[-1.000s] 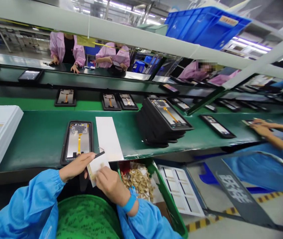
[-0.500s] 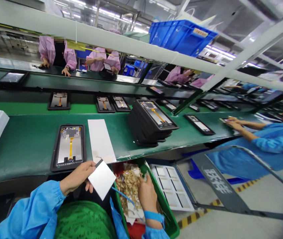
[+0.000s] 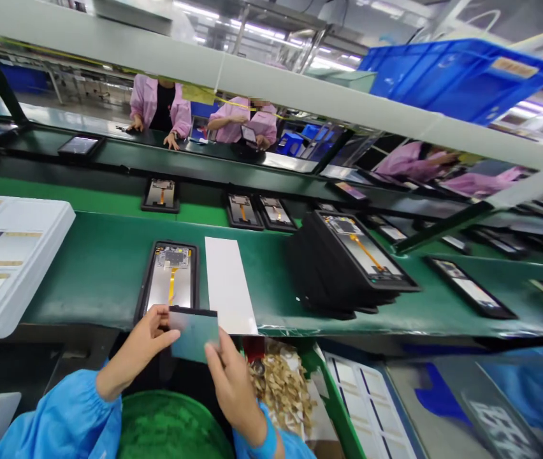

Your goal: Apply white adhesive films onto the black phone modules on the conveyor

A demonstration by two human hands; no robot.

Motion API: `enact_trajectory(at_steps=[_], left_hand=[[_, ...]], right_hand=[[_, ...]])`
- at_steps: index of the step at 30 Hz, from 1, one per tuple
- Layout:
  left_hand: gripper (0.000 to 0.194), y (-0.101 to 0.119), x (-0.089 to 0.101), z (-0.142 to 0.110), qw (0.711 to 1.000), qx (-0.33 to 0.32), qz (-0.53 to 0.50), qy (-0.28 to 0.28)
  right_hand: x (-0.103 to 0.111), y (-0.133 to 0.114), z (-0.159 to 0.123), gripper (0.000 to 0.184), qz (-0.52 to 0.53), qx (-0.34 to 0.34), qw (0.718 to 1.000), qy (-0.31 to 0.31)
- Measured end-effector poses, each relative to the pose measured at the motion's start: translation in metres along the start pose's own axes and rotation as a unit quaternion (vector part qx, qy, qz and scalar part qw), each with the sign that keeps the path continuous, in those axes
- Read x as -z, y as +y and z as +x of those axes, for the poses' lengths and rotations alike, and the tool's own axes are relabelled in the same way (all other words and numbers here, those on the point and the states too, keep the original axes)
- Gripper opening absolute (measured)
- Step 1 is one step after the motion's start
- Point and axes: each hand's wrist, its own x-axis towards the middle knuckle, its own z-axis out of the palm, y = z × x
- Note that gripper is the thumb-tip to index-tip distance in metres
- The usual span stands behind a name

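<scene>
My left hand (image 3: pixel 144 341) and my right hand (image 3: pixel 228 376) both pinch a small rectangular sheet (image 3: pixel 195 333) with a dark top edge and a greenish sheen, held flat just below the bench edge. The left fingers grip its left side, the right fingers its lower right corner. Right beyond it, on the green belt (image 3: pixel 94 268), lies an open tablet shell in a black tray (image 3: pixel 170 282) with an orange flex cable. A white rectangular sheet (image 3: pixel 229 284) lies beside that tray on its right.
A stack of black trays with a tablet shell on top (image 3: pixel 348 264) stands right of the white sheet. A white foam tray (image 3: pixel 4 261) sits at the left. A green bin of peeled film scraps (image 3: pixel 281 386) is below right. People in pink coats (image 3: pixel 161 111) work across the line.
My right hand came back up from the scrap bin and took the sheet's lower right corner. The sheet turned from a tilted white face to lying flat with a greenish sheen.
</scene>
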Motion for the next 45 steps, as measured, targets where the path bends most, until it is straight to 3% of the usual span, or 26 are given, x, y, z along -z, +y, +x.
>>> enact_trajectory(at_steps=[3, 7, 10, 12, 15, 17, 20, 22, 27, 32, 39, 45], left_hand=[[0.043, -0.007, 0.037, -0.01, 0.997, 0.038, -0.069, 0.02], [0.066, -0.008, 0.085, -0.014, 0.987, 0.073, -0.101, 0.099], [0.089, 0.001, 0.109, -0.011, 0.986, 0.085, -0.103, 0.096], [0.089, 0.007, 0.116, -0.005, 0.989, 0.085, -0.095, 0.069], [0.081, 0.012, 0.114, 0.01, 0.994, 0.079, -0.068, 0.035], [0.077, 0.013, 0.107, 0.026, 0.996, 0.068, -0.047, 0.018], [0.071, 0.014, 0.091, 0.054, 0.999, 0.042, -0.021, -0.006], [0.068, 0.015, 0.082, 0.072, 0.999, 0.028, -0.001, -0.023], [0.066, 0.014, 0.068, 0.1, 0.999, 0.019, 0.03, -0.017], [0.068, 0.01, 0.066, 0.107, 0.998, 0.023, 0.051, -0.005], [0.067, 0.016, 0.06, 0.108, 0.997, 0.024, 0.067, -0.002], [0.067, 0.014, 0.061, 0.11, 0.997, 0.02, 0.077, 0.004]], right_hand=[[-0.019, 0.006, 0.035, 0.057, 0.056, -0.001, 0.994, -0.092], [-0.046, 0.036, 0.098, 0.063, -0.111, 0.093, 0.984, -0.104], [-0.066, 0.059, 0.138, 0.043, -0.222, 0.159, 0.951, -0.147], [-0.075, 0.07, 0.156, 0.024, -0.22, 0.168, 0.949, -0.152], [-0.079, 0.077, 0.173, 0.023, -0.102, 0.117, 0.979, -0.13], [-0.073, 0.077, 0.182, 0.024, 0.01, 0.028, 0.993, -0.118], [-0.059, 0.075, 0.192, 0.026, 0.122, -0.106, 0.98, -0.114], [-0.049, 0.074, 0.194, 0.031, 0.162, -0.146, 0.969, -0.114], [-0.029, 0.074, 0.182, 0.041, 0.194, -0.164, 0.959, -0.124], [-0.018, 0.081, 0.162, 0.039, 0.179, -0.189, 0.961, -0.093], [-0.02, 0.089, 0.14, 0.038, 0.195, -0.199, 0.956, -0.09], [-0.024, 0.079, 0.133, 0.033, 0.163, -0.176, 0.967, -0.091]])
